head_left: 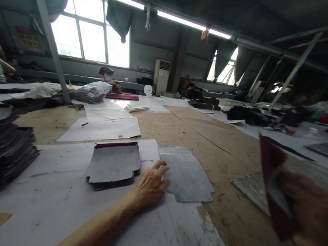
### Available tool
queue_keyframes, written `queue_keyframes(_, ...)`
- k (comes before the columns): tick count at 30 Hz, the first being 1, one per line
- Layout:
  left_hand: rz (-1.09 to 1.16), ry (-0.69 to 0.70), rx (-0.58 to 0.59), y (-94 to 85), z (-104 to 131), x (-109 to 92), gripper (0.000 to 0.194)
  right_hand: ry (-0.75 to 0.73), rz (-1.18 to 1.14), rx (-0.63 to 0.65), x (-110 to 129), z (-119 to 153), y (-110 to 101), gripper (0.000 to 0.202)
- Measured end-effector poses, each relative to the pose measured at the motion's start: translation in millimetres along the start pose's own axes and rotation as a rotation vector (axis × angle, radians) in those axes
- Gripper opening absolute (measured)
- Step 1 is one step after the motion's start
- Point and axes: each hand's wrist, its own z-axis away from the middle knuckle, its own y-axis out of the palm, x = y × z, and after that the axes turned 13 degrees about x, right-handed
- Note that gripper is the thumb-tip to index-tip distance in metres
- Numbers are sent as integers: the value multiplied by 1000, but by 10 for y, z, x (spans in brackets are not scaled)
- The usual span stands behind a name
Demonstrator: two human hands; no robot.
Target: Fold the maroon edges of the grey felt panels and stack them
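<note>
My left hand (153, 181) rests on the table with its fingers bent at the left edge of a flat grey panel (189, 175). Thumb and fingers touch that edge; the fingertips are partly hidden. Just left of this hand lies a small stack of grey-faced fabric pieces (113, 162), the top one with a dark maroon strip along its far edge. At the right, my right hand (308, 212) is raised and blurred, closed on a maroon fabric piece (271, 186) with a pale grey underside.
A tall stack of dark pieces (3, 155) stands at left. White paper sheets (103, 129) and brown board (158, 126) cover the table. A speckled grey slab (250, 188) lies under the right hand. Farther off are a metal post (49, 36), a plastic-wrapped bundle (90, 91) and other people.
</note>
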Motion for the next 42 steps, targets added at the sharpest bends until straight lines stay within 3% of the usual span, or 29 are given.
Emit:
queue_keyframes(1,60,-23,19,-49,29,20,36,-30,122,-154,23,155,185,17)
queue_keyframes(2,120,-48,56,-111,74,44,39,-90,269,-127,40,306,407,15)
queue_keyframes(5,255,-110,233,-362,305,130,62,-471,423,84,48,697,1146,20)
queue_keyframes(8,277,-171,373,-611,628,198,47,-720,521,229,18,975,1759,20)
queue_keyframes(10,238,-208,398,-715,842,223,30,-806,566,253,12,1111,2059,18)
queue_keyframes(14,101,-273,295,-748,1161,245,28,-860,521,239,62,1295,2452,21)
queue_keyframes(17,33,-275,213,-698,1282,262,23,-943,375,348,113,1272,2480,23)
queue_keyframes(20,8,-219,168,-648,1333,283,19,-933,282,549,143,1021,2256,16)
queue_keyframes(24,-5,-166,120,-606,1368,314,30,-802,469,495,102,532,1949,19)
queue_keyframes(27,-56,-106,104,-591,1398,347,33,-806,572,590,39,321,1895,23)
queue_keyframes(30,-132,33,88,-582,1423,395,24,-855,567,631,1,295,1910,19)
queue_keyframes(35,-224,280,-12,-557,1439,469,24,-970,520,573,-43,351,1895,14)
queue_keyframes(42,-316,444,1,-533,1462,487,24,-1114,573,569,-66,351,1870,21)
